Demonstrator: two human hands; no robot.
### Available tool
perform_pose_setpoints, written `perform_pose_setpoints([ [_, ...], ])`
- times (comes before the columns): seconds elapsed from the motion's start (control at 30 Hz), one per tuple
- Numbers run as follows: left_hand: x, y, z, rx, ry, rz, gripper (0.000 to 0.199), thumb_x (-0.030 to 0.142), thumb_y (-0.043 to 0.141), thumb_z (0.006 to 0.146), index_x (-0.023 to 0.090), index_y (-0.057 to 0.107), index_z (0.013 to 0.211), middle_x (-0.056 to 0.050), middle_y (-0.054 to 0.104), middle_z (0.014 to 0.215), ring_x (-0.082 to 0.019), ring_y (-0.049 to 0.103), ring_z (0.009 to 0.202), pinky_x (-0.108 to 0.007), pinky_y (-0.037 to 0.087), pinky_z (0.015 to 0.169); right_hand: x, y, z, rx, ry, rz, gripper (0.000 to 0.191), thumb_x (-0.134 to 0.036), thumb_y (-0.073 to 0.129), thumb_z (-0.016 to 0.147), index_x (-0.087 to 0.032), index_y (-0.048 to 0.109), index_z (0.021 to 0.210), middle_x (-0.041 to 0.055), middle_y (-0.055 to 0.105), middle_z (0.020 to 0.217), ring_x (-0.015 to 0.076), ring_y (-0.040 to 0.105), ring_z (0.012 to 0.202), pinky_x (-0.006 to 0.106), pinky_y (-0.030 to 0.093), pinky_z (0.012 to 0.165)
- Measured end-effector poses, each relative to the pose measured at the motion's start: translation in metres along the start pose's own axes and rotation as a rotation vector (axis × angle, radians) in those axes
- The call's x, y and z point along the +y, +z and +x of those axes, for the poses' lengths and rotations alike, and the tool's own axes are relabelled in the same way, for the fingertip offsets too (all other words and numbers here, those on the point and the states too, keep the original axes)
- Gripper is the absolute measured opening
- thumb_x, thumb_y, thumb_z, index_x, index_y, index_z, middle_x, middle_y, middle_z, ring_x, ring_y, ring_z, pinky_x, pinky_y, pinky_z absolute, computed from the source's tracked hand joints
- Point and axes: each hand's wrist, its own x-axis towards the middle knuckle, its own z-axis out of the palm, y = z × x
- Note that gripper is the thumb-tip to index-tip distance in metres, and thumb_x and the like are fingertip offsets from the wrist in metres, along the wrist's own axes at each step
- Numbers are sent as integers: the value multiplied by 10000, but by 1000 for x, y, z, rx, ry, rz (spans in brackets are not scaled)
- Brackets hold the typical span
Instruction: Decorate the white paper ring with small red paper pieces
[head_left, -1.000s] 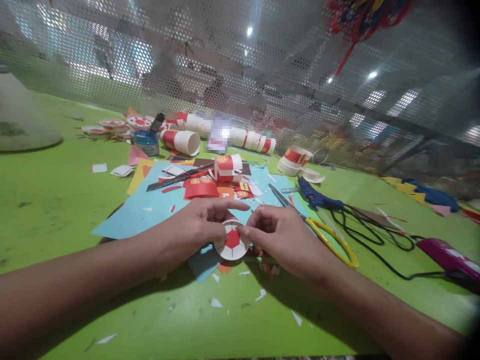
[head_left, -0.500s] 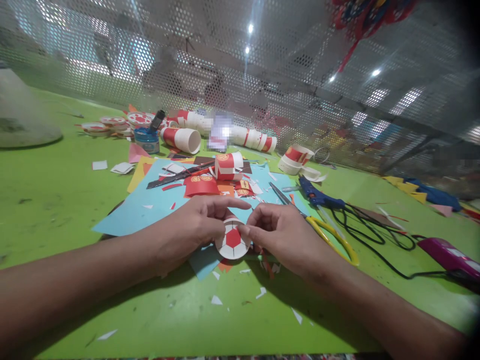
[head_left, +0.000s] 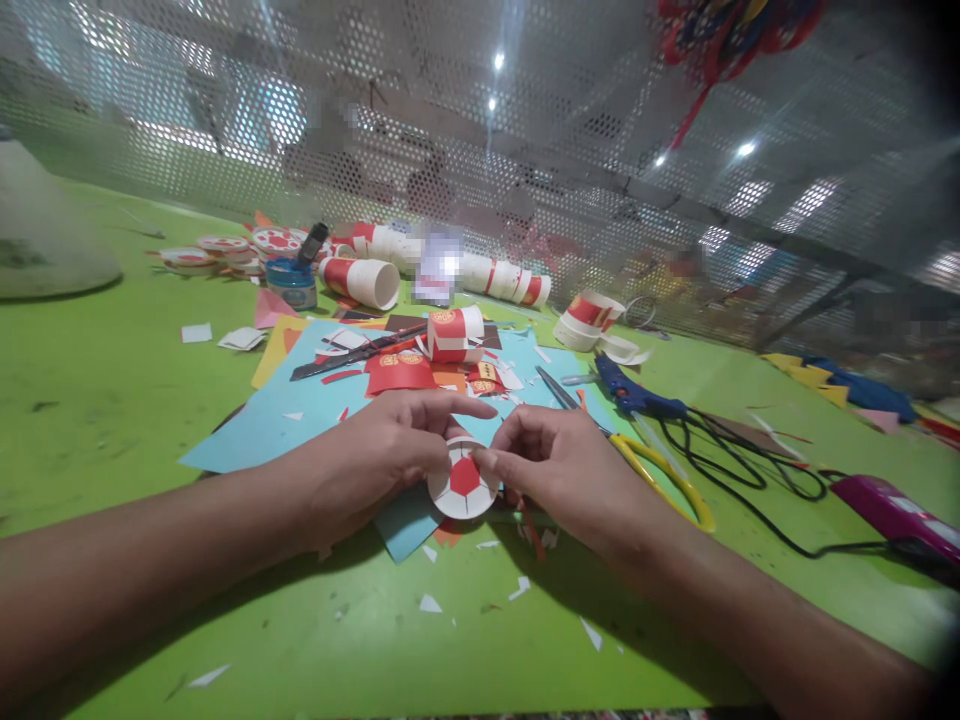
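Note:
A round white paper disc (head_left: 464, 480) has a red pentagon at its centre and dark lines running out to the rim, like a football. My left hand (head_left: 394, 440) grips its left edge, thumb on the face and index finger stretched out above. On the right edge, my right hand (head_left: 544, 465) pinches the disc near the red patch, its fingers curled. Light blue paper sheets (head_left: 262, 425) lie beyond and under the hands. Yellow-handled scissors (head_left: 649, 470) rest just right of my right hand, partly behind it. Red paper pieces (head_left: 401, 372) lie beyond my left hand.
A blue glue gun (head_left: 637, 390) with a tangled black cord lies to the right, near a purple device (head_left: 896, 510). A blue jar (head_left: 292, 283), paper cups (head_left: 364, 282) and decorated discs (head_left: 277, 240) stand at the back. White scraps dot the green table (head_left: 300, 640).
Both hands keep their hold on the disc, with barely any movement. The whole view has shifted very slightly.

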Motion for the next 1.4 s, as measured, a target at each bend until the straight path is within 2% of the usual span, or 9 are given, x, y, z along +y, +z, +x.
perform_pose_setpoints([
  [0.13,1,-1,2,40,-25,-1,620,36,625,634,165,590,1240,-38,661,740,-203,664,694,-310,527,641,1,-1,2,14,-23,-26,193,-261,654,821,-167,575,673,-7,596,594,93,528,498,211,399,453],
  [0.23,2,-1,2,42,-37,-22,610,29,617,659,159,581,1254,-43,666,709,-176,646,651,-295,536,639,1,-3,2,11,-27,1,178,-276,642,823,-167,590,692,-1,603,617,103,540,526,218,412,462],
  [0.4,3,0,1,27,-36,-51,648,-3,583,652,164,568,1279,-19,631,637,-195,665,662,-299,548,637,0,-6,-1,-15,-50,27,134,-261,601,830,-169,612,734,-7,603,634,110,544,563,222,425,486],
  [0.53,3,2,1,48,-29,-54,634,-5,590,656,150,573,1270,-49,680,715,-202,682,676,-305,558,646,0,-4,-1,0,-41,70,94,-230,611,816,-170,594,745,-13,603,636,107,549,573,219,419,505],
  [0.67,3,4,1,61,-22,-38,598,0,611,669,155,586,1246,-44,679,744,-207,690,695,-311,556,657,-1,-1,0,-17,16,71,136,-247,653,815,-170,566,744,-10,611,634,109,567,560,216,427,501],
  [0.83,1,5,0,19,9,-23,569,25,627,691,137,579,1247,-70,706,796,-203,689,702,-332,550,701,-2,0,-2,-34,44,67,171,-271,625,859,-175,549,740,-6,600,618,107,553,528,200,426,437],
  [1.0,-1,2,0,-19,55,-7,550,48,646,691,146,601,1230,-70,719,796,-151,640,570,-303,540,637,-4,0,-3,-48,39,73,175,-268,612,872,-176,553,735,-14,584,589,104,531,486,198,402,396],
  [1.17,-1,3,-2,-36,51,-1,533,61,647,697,152,609,1221,-73,719,776,-171,657,599,-283,533,598,-6,1,-2,-33,5,41,165,-223,616,868,-164,565,722,-18,587,574,83,504,462,202,394,430],
  [1.4,0,1,0,-4,-5,-36,577,32,633,699,143,569,1262,-47,684,733,-184,662,660,-347,551,717,0,1,-1,-17,-30,20,165,-264,619,860,-163,580,736,8,616,630,118,561,566,223,424,488],
])
